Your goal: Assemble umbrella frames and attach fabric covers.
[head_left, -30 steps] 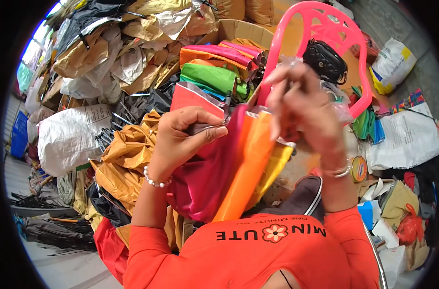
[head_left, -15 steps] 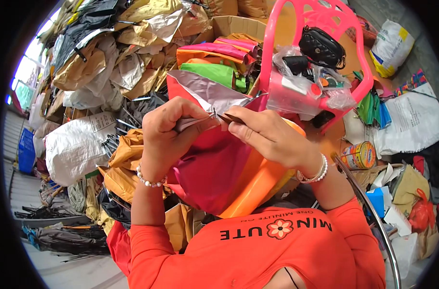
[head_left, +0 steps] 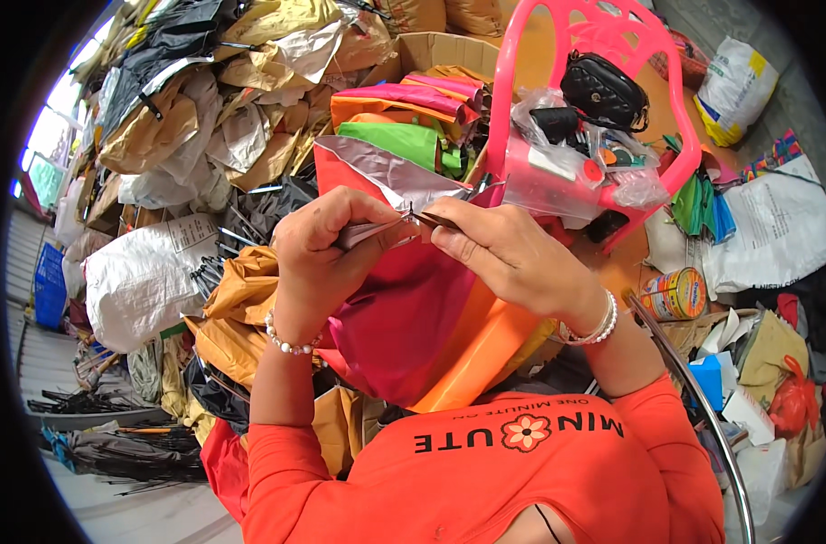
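Left hand (head_left: pixel 327 258) center frame, thumb and fingers pinching edge of cloth (head_left: pixel 404 331); right hand (head_left: pixel 517 263) just beside, gripping thin dark piece (head_left: pixel 440 220), kind unclear. Cloth hangs magenta mid-frame, below both hands. Pink chair (head_left: pixel 501 100) upper right.

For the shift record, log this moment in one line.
left hand: pinching multicoloured fabric | right hand: gripping slim dark object | beyond: pink chair, black bag
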Demonstrator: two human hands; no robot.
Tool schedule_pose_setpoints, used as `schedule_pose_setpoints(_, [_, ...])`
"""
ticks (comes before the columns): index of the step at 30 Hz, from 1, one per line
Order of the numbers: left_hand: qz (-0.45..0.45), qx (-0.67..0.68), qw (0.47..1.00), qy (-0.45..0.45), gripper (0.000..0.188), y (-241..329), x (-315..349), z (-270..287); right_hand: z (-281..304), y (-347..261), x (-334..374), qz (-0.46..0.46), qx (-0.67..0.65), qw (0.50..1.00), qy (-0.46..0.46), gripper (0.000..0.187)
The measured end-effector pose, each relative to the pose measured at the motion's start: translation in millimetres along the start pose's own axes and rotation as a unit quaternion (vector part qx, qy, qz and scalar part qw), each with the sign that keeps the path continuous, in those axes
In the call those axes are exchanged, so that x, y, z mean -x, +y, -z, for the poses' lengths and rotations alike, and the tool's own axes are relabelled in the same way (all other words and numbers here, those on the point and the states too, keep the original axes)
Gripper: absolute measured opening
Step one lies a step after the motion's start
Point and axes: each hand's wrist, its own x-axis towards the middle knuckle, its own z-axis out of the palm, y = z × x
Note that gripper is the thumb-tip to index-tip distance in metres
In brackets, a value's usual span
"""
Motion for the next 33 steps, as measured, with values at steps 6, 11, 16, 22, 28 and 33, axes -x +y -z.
schedule_pose_setpoints(6, [0.000, 0.002, 1.000, 0.001, 0.015, 2, -3, -3, 3, -7, -5, -0.013, -0.017, 1.000, 0.003, 0.020])
schedule_pose_setpoints(11, [-0.004, 0.008, 1.000, 0.008, 0.014, 0, -1, -5, -5, 8, 1, 0.010, -0.028, 0.998, 0.051, 0.019])
schedule_pose_setpoints(16, [-0.064, -0.003, 0.998, 0.019, 0.012, -8, 6, -19, 5, -2, -1, -0.012, -0.009, 0.998, 0.058, 0.020])
schedule_pose_setpoints(22, [0.053, 0.106, 0.985, -0.124, 0.015, -7, 36, -48, 138, -54, 0, 0.262, -0.247, 0.898, 0.252, 0.018])
schedule_pose_setpoints(28, [0.029, 0.143, 0.965, 0.216, 0.022, 3, 32, 1, 110, 87, -7, 0.020, -0.143, 0.951, 0.272, 0.022])
schedule_pose_setpoints(33, [-0.033, 0.271, 0.927, 0.256, 0.027, 34, 31, 0, 10, 167, -32, -0.277, -0.461, 0.815, 0.214, 0.027])
